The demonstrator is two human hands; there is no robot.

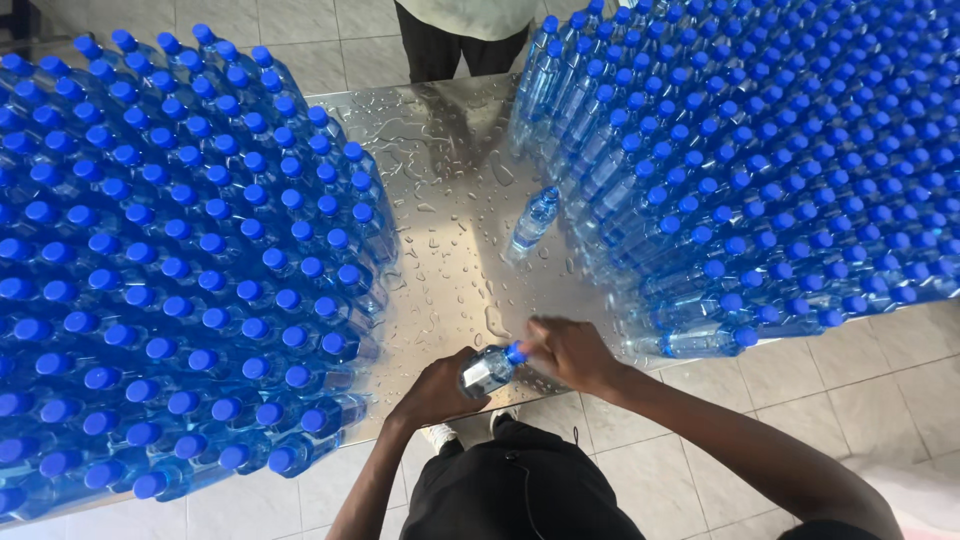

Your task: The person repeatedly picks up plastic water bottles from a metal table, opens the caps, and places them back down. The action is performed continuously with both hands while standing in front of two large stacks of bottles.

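Note:
My left hand (437,388) grips the body of a small clear water bottle (486,370) held tilted over the near edge of a wet steel table (450,200). My right hand (572,352) closes its fingers around that bottle's blue cap (516,351). A second bottle (535,218) stands alone in the bare middle strip of the table, beyond my hands.
Several blue-capped bottles stand packed on the table's left side (180,270) and on its right side (760,160). Water drops cover the bare metal between them. Another person (462,35) stands at the far edge. Tiled floor (880,390) lies around the table.

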